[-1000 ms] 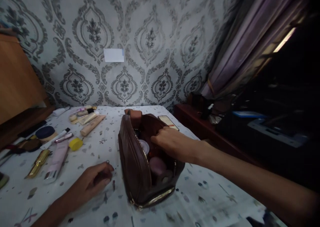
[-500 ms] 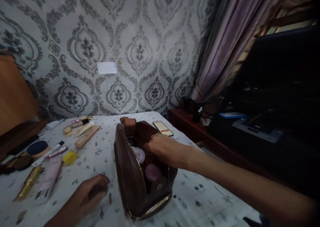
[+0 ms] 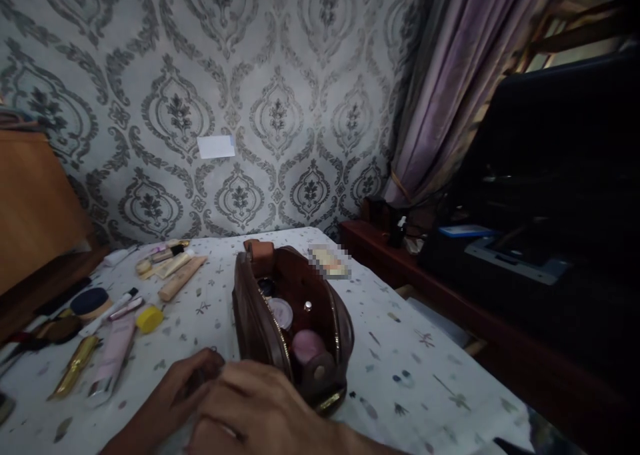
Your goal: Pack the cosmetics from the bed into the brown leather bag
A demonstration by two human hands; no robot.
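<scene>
Nearby, the right hand [image 3: 255, 398], back up and fingers bent, overlaps the half-curled left hand [image 3: 175, 391], what either grip holds I cannot tell, and just beyond, rightward, the unzipped brown bag [image 3: 250, 318] stands on the table [image 3: 410, 348].

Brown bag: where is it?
Head view, lower middle: the brown bag sits on the patterned cloth, right of the yellow cap, partly behind the right hand.
</scene>
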